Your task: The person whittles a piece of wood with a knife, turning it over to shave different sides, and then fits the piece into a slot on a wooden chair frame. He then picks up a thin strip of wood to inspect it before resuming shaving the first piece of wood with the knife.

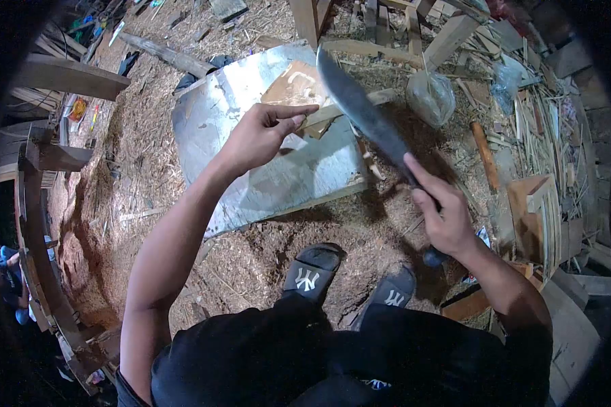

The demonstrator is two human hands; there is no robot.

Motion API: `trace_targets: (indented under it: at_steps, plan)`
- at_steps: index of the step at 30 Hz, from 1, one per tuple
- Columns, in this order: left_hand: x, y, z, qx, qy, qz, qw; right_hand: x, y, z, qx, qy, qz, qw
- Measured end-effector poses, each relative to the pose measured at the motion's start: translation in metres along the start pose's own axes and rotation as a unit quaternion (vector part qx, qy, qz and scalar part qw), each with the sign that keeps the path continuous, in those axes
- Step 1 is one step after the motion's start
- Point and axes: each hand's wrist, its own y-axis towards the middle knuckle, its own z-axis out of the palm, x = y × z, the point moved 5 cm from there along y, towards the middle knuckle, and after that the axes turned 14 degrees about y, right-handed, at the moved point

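My left hand [259, 136] pinches the near end of a narrow strip of wood [326, 114] between thumb and fingers. The strip points away to the right, passing behind the blade. In my right hand [445, 211] is the dark handle of a machete [363, 108], its broad, curved blade angled up to the left and overlapping the strip in this view. Beneath both hands lies a worn, pale board [251, 197] on the ground. A flat brown piece [288, 87] with whitish marks rests on the board, partly hidden by the strip.
Wood shavings [136, 183] cover the ground. My sandalled feet [312, 271] stand just before the board. Clear plastic bags [431, 98] and a brown stick [484, 154] lie to the right, near a wooden frame [533, 210]. A curved wooden structure [34, 230] rises at left.
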Motion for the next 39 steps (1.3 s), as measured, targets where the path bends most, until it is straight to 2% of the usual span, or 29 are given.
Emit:
trace_targets:
  at_steps: [2, 4, 6, 7, 9, 10, 11, 12, 13, 14, 15, 17, 18, 20, 21, 23, 24, 26, 27, 29, 30, 32, 33, 34, 37, 39]
  plan:
    - [-0.005, -0.005, -0.001, 0.003, -0.004, -0.019, 1.0, 0.003, 0.0, -0.003, -0.017, -0.02, -0.034, 0.999]
    - [-0.007, -0.007, -0.002, 0.003, -0.007, -0.029, 1.0, -0.009, 0.0, 0.005, 0.021, -0.015, 0.001, 1.0]
    - [-0.006, -0.002, -0.002, 0.016, -0.006, -0.004, 1.0, -0.019, -0.001, 0.007, 0.04, 0.001, 0.014, 0.999]
    - [-0.004, 0.001, -0.002, 0.018, -0.001, -0.001, 1.0, -0.02, -0.002, 0.005, 0.034, 0.003, 0.013, 0.999]
    - [-0.001, 0.001, -0.001, 0.013, -0.008, 0.053, 0.998, -0.021, -0.005, -0.005, -0.038, 0.037, 0.031, 0.998]
    - [-0.005, -0.003, -0.004, 0.022, 0.007, 0.05, 0.998, -0.025, 0.002, -0.013, -0.093, -0.112, -0.122, 0.982]
    - [-0.008, -0.007, -0.01, 0.02, 0.006, 0.05, 0.999, -0.034, -0.002, -0.016, -0.091, -0.113, -0.123, 0.982]
    - [-0.004, -0.012, -0.013, 0.048, -0.011, -0.003, 0.999, -0.053, -0.006, -0.025, -0.148, 0.005, 0.019, 0.989]
    - [0.0, -0.016, -0.013, 0.076, -0.026, -0.056, 0.995, -0.073, -0.013, -0.03, -0.2, 0.123, 0.16, 0.959]
    - [0.0, -0.017, -0.014, 0.074, -0.025, -0.054, 0.995, -0.087, -0.015, -0.035, -0.21, 0.157, 0.218, 0.94]
    - [0.001, -0.018, -0.013, 0.069, -0.057, -0.055, 0.994, -0.1, -0.015, -0.041, -0.211, 0.157, 0.217, 0.94]
    - [0.002, -0.019, -0.012, 0.064, -0.091, -0.054, 0.992, -0.14, -0.024, -0.055, -0.252, 0.058, 0.292, 0.921]
    - [0.001, -0.02, -0.011, 0.065, -0.097, -0.048, 0.992, -0.159, -0.03, -0.058, -0.252, 0.057, 0.291, 0.921]
    - [-0.002, -0.021, -0.01, 0.065, -0.104, -0.042, 0.992, -0.185, -0.037, -0.064, -0.28, -0.069, 0.229, 0.93]
    - [-0.004, -0.021, -0.009, 0.062, -0.099, -0.037, 0.992, -0.198, -0.041, -0.061, -0.281, -0.069, 0.229, 0.93]
    - [-0.007, -0.023, -0.01, 0.06, -0.093, -0.032, 0.993, -0.205, -0.049, -0.059, -0.286, -0.196, 0.179, 0.921]
    - [-0.008, -0.023, -0.009, 0.066, -0.099, -0.03, 0.992, -0.198, -0.048, -0.061, -0.286, -0.197, 0.179, 0.92]
    - [-0.011, -0.023, -0.007, 0.072, -0.105, -0.027, 0.991, -0.2, -0.046, -0.057, -0.183, -0.158, 0.304, 0.921]
    - [-0.012, -0.023, -0.006, 0.067, -0.107, -0.027, 0.992, -0.199, -0.044, -0.057, -0.184, -0.159, 0.304, 0.921]
    - [-0.015, -0.023, -0.004, 0.063, -0.109, -0.026, 0.992, -0.186, -0.035, -0.058, -0.176, -0.365, 0.238, 0.883]
    - [-0.017, -0.022, -0.003, 0.066, -0.124, -0.021, 0.99, -0.169, -0.027, -0.057, -0.178, -0.365, 0.239, 0.882]
    - [-0.024, -0.022, -0.001, 0.072, -0.138, -0.014, 0.988, -0.099, 0.01, -0.047, -0.147, -0.235, 0.097, 0.956]
    - [-0.03, -0.022, 0.0, 0.077, -0.144, -0.01, 0.986, -0.087, 0.023, -0.038, -0.126, -0.112, 0.1, 0.981]
    - [-0.035, -0.023, 0.003, 0.083, -0.15, -0.006, 0.985, -0.074, 0.035, -0.027, -0.103, 0.013, 0.101, 0.989]
    - [-0.042, -0.021, 0.012, 0.089, -0.149, 0.016, 0.985, -0.025, 0.064, -0.003, -0.05, 0.196, 0.049, 0.978]
    - [-0.047, -0.021, 0.016, 0.096, -0.146, 0.021, 0.984, -0.007, 0.076, 0.004, -0.034, 0.223, 0.083, 0.971]
